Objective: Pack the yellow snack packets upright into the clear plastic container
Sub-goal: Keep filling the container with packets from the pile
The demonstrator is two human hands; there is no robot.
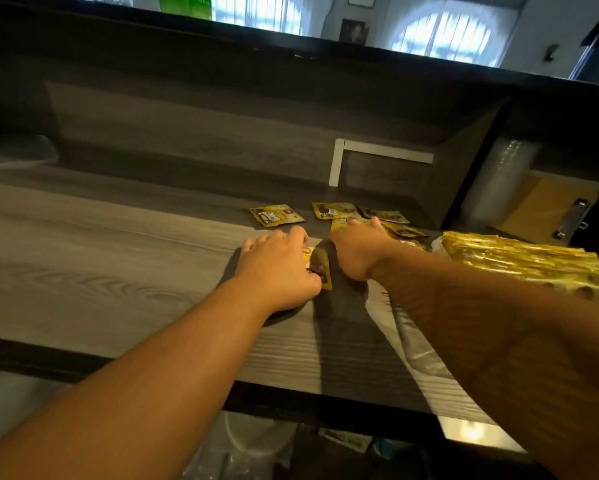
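Gathering loose yellow packets [356, 213] from the far side of the wooden tabletop [118, 258], the left hand [277, 268] pinches one packet [320, 266] in its fingers while the right hand [356, 249] lies open-fingered on another. The container [445, 249] at right already holds a row of upright packets [523, 259]; next, the gathered ones likely go in on edge beside them.

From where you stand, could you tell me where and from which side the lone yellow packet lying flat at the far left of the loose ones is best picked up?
That packet lies flat on the counter, apart from the others. I would come from above at its near long edge, which faces the left hand, then pinch that sealed edge and lift.
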